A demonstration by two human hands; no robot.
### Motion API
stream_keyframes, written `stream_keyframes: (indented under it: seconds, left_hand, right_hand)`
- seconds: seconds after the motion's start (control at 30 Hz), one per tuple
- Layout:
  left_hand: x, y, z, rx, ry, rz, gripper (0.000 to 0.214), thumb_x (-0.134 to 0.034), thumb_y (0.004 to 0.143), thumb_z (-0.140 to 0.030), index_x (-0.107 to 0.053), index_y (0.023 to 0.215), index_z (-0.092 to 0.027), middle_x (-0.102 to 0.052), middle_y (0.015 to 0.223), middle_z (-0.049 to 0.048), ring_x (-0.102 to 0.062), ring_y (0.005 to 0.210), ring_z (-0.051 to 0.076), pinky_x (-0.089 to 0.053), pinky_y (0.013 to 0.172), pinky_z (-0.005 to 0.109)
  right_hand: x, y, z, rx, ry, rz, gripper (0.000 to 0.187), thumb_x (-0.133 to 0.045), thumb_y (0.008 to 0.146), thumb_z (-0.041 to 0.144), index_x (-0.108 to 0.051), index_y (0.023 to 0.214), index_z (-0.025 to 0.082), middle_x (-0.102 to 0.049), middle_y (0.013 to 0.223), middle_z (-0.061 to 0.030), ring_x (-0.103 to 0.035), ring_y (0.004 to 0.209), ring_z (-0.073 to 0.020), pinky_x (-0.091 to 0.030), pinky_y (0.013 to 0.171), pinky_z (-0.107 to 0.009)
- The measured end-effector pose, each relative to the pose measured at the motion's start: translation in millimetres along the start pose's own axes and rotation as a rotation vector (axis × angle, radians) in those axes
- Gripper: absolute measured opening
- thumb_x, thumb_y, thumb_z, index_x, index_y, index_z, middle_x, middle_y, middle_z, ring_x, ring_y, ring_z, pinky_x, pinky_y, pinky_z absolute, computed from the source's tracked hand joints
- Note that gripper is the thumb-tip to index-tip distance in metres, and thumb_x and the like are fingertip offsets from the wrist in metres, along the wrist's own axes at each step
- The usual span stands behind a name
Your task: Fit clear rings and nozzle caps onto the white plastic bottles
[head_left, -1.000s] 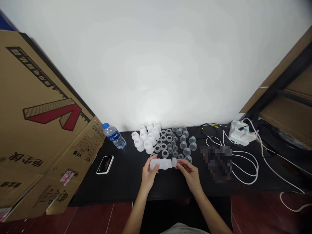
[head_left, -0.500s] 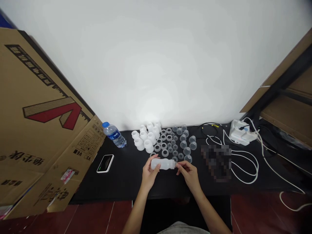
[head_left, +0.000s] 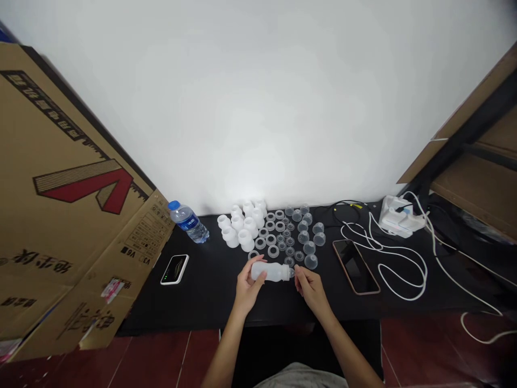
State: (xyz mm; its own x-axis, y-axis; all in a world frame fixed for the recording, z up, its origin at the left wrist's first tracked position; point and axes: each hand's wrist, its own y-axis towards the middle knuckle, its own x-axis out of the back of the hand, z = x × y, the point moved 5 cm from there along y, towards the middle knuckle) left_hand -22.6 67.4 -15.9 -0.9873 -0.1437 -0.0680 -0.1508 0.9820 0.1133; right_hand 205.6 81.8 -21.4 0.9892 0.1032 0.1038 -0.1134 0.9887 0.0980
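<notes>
My left hand (head_left: pixel 247 286) is wrapped round a white translucent baby bottle (head_left: pixel 271 271) lying on its side just above the black table, neck to the right. A clear nipple (head_left: pixel 291 273) shows at the bottle's mouth. My right hand (head_left: pixel 312 290) is closed, its thumb and fingertips pinching at the nipple's tip. Beyond my hands stand several white bottles (head_left: pixel 247 240), upright and without caps. To their right lie translucent rings (head_left: pixel 273 251), small clear nipples (head_left: pixel 299 255) and domed clear caps (head_left: pixel 311 262).
A water bottle (head_left: pixel 189 223) leans at the left, near a white device (head_left: pixel 174 269) and a large cardboard box (head_left: pixel 81 215). To the right are a phone (head_left: pixel 355 267), loose white cables (head_left: pixel 404 253) and a power strip (head_left: pixel 399 216). A white wall (head_left: pixel 258 108) backs the table.
The nipple now shows more clearly at the bottle's mouth. My right hand has shifted slightly, its fingers curled closer together. My left hand keeps its hold on the bottle.
</notes>
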Motion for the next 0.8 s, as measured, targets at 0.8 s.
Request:
stream_keyframes:
  seconds: [0.8]
  left_hand:
    - [-1.3,-2.7,-7.4,-0.024,0.025,0.022,0.054,-0.083,0.09,-0.054,-0.073,0.133,-0.022,-0.078,0.125,0.0136,-0.075,0.116,0.03,-0.061,0.1,0.039]
  right_hand:
    - [-1.7,-2.1,0.1,0.009,-0.008,0.008,0.062,-0.049,0.109,0.068,-0.047,0.066,0.024,-0.042,0.058,0.0043,-0.038,0.055,-0.0137,-0.031,0.053,-0.027]
